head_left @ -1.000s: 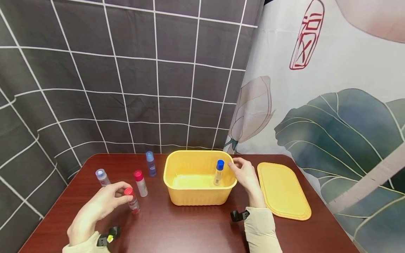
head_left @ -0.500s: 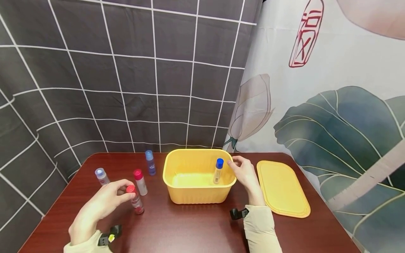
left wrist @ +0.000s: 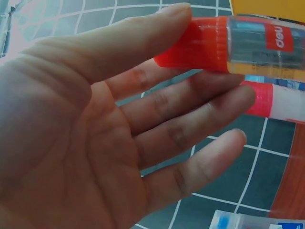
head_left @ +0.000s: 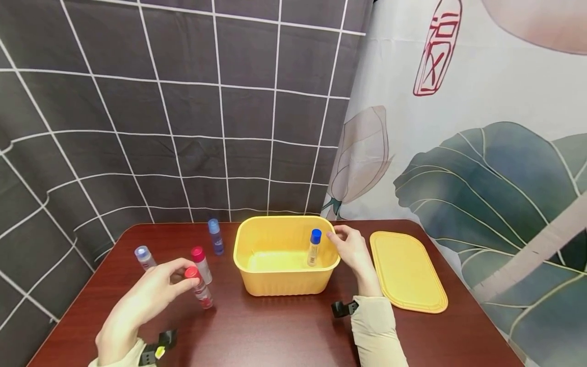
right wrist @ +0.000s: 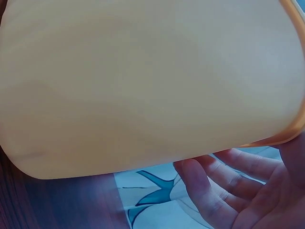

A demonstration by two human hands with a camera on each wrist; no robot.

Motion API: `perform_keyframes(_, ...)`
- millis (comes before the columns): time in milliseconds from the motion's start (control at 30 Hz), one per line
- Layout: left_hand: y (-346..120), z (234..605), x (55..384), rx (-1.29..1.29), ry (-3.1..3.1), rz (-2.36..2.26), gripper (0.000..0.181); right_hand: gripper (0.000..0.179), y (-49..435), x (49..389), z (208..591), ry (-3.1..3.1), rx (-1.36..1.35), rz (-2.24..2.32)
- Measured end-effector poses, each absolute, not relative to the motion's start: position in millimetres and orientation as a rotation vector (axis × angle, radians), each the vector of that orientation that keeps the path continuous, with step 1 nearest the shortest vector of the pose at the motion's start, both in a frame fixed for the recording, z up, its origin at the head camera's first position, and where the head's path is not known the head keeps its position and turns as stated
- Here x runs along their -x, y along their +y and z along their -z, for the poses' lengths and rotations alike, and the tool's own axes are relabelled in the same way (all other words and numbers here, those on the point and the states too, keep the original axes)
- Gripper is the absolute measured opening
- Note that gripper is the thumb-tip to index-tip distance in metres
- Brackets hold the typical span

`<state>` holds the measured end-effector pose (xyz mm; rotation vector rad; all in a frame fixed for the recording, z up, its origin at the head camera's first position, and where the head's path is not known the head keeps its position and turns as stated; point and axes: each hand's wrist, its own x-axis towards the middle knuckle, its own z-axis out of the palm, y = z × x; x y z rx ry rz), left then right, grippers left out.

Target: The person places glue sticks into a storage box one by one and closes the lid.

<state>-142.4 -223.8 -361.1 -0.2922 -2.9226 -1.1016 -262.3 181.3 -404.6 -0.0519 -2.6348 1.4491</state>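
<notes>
My left hand pinches a red-capped glue bottle by its cap, between thumb and fingers. In the left wrist view the clear body of that glue bottle carries a red label, and the lower fingers are loosely extended below it. At the yellow plastic bin, my right hand grips the right rim near the far corner. The right wrist view shows the outer wall of the bin with my fingertips against its edge. Inside the bin stands a blue-capped bottle, slightly tilted.
Beyond my left hand are a pink-capped bottle, a blue bottle and a clear-blue-capped bottle, partly behind the hand. A yellow lid lies right of the bin on the dark red table.
My left hand has moved the red-capped glue bottle a little to the right, closer to the pink-capped bottle. The right hand keeps its place at the bin's rim.
</notes>
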Motion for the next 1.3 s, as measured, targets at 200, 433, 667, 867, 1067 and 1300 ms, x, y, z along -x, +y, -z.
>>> perform_keyframes(200, -214.3, 354.5, 137.9, 0.342, -2.842, 1.111, 0.019, 0.037, 181.2, 262.0, 404.4, -2.635, 0.056, -1.456)
perform_keyframes(433, -201.3, 347.2, 135.5, 0.402, -2.807, 1.074, 0.021, 0.036, 182.1, 260.7, 405.2, -2.626, 0.052, -1.459)
perform_keyframes(667, -188.2, 337.4, 134.7, 0.497, -2.745, 1.083, 0.013, 0.035, 181.6, 260.1, 404.9, -2.628, 0.077, -1.455)
perform_keyframes(867, -177.8, 325.1, 140.1, 0.564, -2.721, 1.090, 0.013, 0.036, 180.5, 262.2, 401.8, -2.634, 0.057, -1.473)
perform_keyframes(1067, -163.6, 311.4, 156.5, 0.604, -2.706, 1.122, 0.015, 0.035, 181.5, 264.7, 398.7, -2.632, 0.058, -1.450)
perform_keyframes(1300, -148.4, 294.8, 183.3, 0.734, -2.697, 0.861, 0.010, 0.033, 179.7, 262.8, 402.8, -2.641, 0.074, -1.444)
